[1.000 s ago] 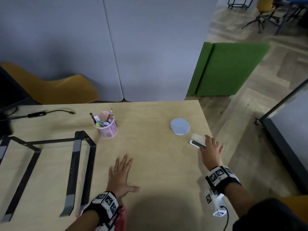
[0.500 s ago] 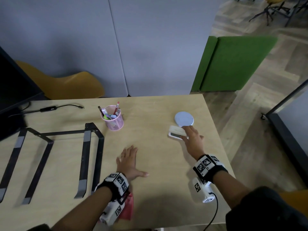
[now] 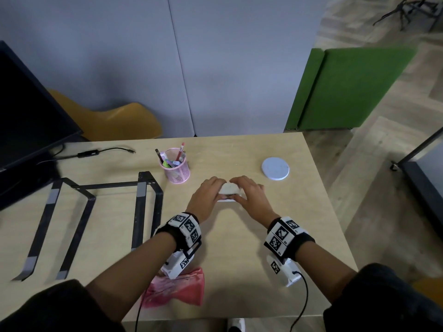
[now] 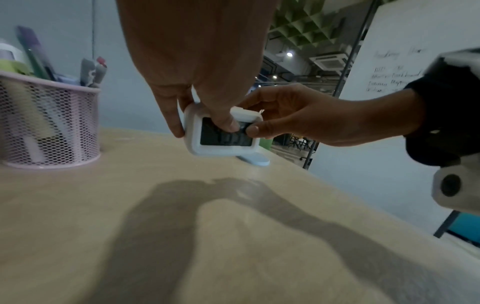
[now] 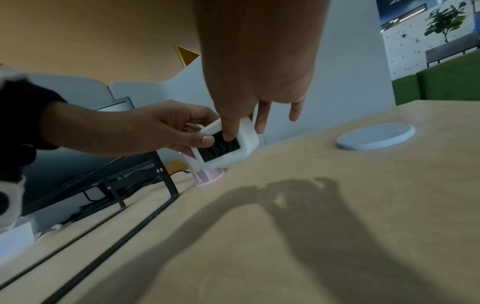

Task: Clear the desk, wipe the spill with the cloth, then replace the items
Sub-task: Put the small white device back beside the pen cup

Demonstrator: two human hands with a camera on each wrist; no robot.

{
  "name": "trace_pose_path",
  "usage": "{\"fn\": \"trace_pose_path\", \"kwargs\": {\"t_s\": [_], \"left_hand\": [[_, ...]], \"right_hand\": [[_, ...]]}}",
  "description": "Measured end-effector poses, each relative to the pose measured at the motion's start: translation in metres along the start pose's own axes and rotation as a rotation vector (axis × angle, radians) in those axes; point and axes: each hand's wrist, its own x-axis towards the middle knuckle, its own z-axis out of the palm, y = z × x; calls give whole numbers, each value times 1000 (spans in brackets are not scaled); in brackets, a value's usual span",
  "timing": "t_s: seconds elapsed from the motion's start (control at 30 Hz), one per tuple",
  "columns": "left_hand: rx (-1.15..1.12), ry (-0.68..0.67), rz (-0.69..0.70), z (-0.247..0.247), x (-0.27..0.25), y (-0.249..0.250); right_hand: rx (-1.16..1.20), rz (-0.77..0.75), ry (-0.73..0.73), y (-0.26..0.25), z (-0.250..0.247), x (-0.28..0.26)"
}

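Observation:
A small white digital clock [image 3: 229, 189] with a dark screen is held by both hands over the middle of the wooden desk [image 3: 239, 259]. My left hand [image 3: 217, 190] pinches its left side and my right hand [image 3: 239, 189] pinches its right side, each with a thumb on the screen. In the left wrist view the clock [image 4: 223, 133] is tilted, just off the desk top. A crumpled pink-red cloth [image 3: 177, 288] lies at the near edge, under my left wrist.
A pink mesh pen cup [image 3: 177, 171] stands just left of the hands. A round pale-blue coaster [image 3: 275, 168] lies to the right. A black laptop stand [image 3: 141, 200] takes up the left half, with a dark monitor [image 3: 28, 111] and a cable [image 3: 105, 152] behind it.
My right hand has brought the clock from beside the coaster to the middle of the desk. My left hand has left its flat rest on the desk and now pinches the clock too.

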Motion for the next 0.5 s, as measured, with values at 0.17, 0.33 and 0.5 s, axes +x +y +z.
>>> {"fn": "trace_pose_path", "kwargs": {"t_s": [0.17, 0.33, 0.5], "left_hand": [[-12, -3, -68, -9, -7, -26], [-41, -8, -158, -23, -4, -60], [-109, 25, -204, -31, 7, -76]], "right_hand": [[-63, 131, -99, 23, 19, -37], [-223, 284, -356, 56, 43, -93], [-295, 215, -316, 70, 56, -117]]}}
